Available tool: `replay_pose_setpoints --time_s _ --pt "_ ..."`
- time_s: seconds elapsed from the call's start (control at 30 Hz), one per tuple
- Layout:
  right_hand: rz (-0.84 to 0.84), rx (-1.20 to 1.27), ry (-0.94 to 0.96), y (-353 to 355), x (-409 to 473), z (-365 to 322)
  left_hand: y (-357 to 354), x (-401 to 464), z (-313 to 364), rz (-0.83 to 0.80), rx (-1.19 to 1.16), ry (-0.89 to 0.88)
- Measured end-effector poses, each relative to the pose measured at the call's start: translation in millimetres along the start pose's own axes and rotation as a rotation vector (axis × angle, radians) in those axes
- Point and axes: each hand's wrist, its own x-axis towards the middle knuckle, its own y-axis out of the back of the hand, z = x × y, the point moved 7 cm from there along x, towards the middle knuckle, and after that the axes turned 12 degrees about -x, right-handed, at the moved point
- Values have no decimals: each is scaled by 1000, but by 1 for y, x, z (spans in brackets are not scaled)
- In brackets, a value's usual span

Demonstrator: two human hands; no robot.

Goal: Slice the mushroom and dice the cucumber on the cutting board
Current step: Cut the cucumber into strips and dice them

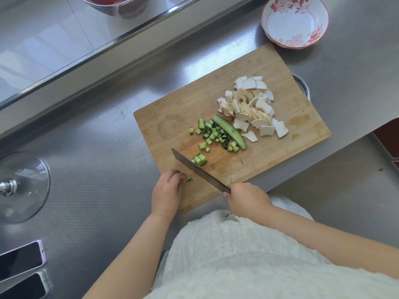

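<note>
My tabletop (pixel 103 147) is brushed steel with a fine embossed dot texture, dully reflective. My cutting board (pixel 172 126) is matt pale wood, grain visible, stained. The knife (pixel 194 169) blade is dark, dull metal. The bowl (pixel 295 20) is glossy ceramic; the lid (pixel 23 186) is clear glass; my garment (pixel 259 255) is crinkled white cloth.

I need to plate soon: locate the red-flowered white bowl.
The red-flowered white bowl sits top right in the head view, on the steel counter beyond the wooden cutting board.
</note>
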Motion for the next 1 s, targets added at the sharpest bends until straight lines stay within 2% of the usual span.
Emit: replay_pose_setpoints --time_s 0.17,0.5,0.83,1.0 --pt "-8 32 35 -1 -1 3 5 -5 2 38 -15 -18" --pt "-36 -41 104 -6 -4 -7 2 -6 -2 -8 21 26" --pt "-62 -125 55 -9 2 -9 -1 -7 -5 -2 -5 35" --pt "-30 -43 41 -6 2 -8 0 -7 -2 -1 -2 39"
